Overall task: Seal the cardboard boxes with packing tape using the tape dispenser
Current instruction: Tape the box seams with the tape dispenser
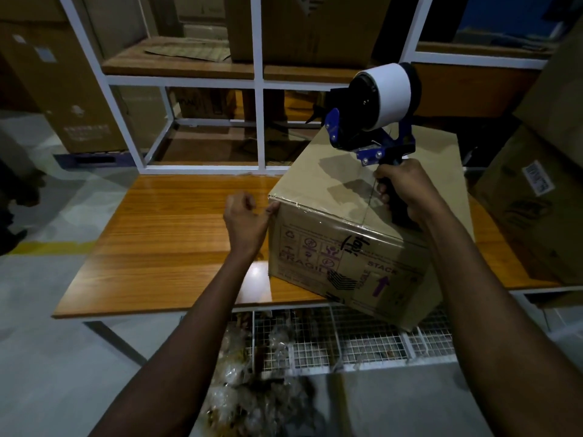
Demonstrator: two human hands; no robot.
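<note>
The right hand (407, 190) clasped the raised tape dispenser (372, 115) over the box (347, 253) at the table's (176, 234) near right, so the loosely curled left hand (246, 219), thumb on its left corner, would best brace it firmly.

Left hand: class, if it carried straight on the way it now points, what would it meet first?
The cardboard box: the left hand points at the top corner nearest it, with the thumb seemingly touching that corner.
</note>
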